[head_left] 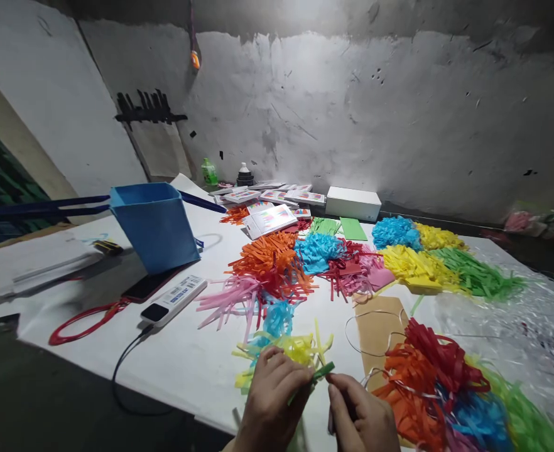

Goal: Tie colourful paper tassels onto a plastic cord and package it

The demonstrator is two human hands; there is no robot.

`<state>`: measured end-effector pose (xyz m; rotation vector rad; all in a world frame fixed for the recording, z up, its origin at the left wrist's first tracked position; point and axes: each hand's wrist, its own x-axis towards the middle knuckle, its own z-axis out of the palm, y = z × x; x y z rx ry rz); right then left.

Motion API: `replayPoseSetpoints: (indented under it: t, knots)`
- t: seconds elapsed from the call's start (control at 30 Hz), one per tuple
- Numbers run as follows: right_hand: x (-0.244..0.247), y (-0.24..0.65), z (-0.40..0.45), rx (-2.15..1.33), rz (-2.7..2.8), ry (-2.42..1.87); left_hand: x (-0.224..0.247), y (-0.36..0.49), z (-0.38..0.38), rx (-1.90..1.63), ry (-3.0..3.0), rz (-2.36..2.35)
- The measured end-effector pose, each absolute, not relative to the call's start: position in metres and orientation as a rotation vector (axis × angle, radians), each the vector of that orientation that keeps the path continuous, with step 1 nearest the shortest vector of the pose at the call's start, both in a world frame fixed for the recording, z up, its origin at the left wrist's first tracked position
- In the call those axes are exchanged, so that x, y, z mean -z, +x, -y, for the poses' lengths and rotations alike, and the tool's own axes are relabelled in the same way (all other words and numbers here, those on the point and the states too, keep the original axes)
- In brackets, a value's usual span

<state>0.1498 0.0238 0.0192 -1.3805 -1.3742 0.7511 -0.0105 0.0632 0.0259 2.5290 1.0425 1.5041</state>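
My left hand (277,392) is closed around a green paper piece (323,371) near the table's front edge. Just right of it, my right hand (362,414) is pinched at the end of that piece, by a thin string; a small dark item, too hidden to make out, shows under its fingers. Yellow paper fringe (298,347) lies beyond my left hand, with blue fringe (278,317) behind it. To the right, orange fringe (411,383) and red fringe (439,358) are strung on white string, over brown paper (380,323).
A blue bin (157,226), a white device (176,301) with a black cable and a red cord (81,321) are at the left. Colourful fringe piles, flat boxes (270,220) and a white box (353,203) stand toward the wall. Clear plastic (512,333) covers the right side.
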Motion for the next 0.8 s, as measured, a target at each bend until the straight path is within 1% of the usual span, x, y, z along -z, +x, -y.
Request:
replayPoseSetpoints:
  t: [0.1,0.17,0.23,0.33,0.47,0.53,0.63,0.7,0.8]
  knots:
    - [-0.019,0.148,-0.029,-1.191,1.109,-1.234,-0.018,-0.006,-0.06,-1.493,2.559,-1.013]
    - [-0.018,0.15,-0.032,-1.331,1.001,-1.147,-0.015,-0.005,-0.057,-1.447,2.547,-1.003]
    - [-0.015,0.155,-0.033,-1.307,1.017,-1.139,-0.016,-0.005,-0.056,-1.361,2.461,-0.946]
    - [-0.012,0.16,-0.031,-1.203,1.129,-1.218,-0.024,-0.007,-0.055,-1.206,2.156,-0.865]
    - [-0.011,0.153,-0.027,-1.14,1.377,-1.254,-0.035,-0.003,-0.06,-1.165,1.821,-0.899]
    - [-0.009,0.157,-0.029,-1.004,1.55,-1.249,-0.037,-0.003,-0.065,-1.187,1.773,-0.922]
    - [-0.003,0.197,-0.036,-0.618,1.809,-1.302,-0.038,-0.015,-0.077,-1.349,1.653,-1.054]
    - [0.002,0.241,-0.04,-0.294,1.902,-1.455,-0.04,-0.027,-0.086,-1.455,1.525,-1.181]
    - [0.004,0.284,-0.042,0.437,1.669,-1.763,-0.042,-0.035,-0.092,-1.524,1.484,-1.266]
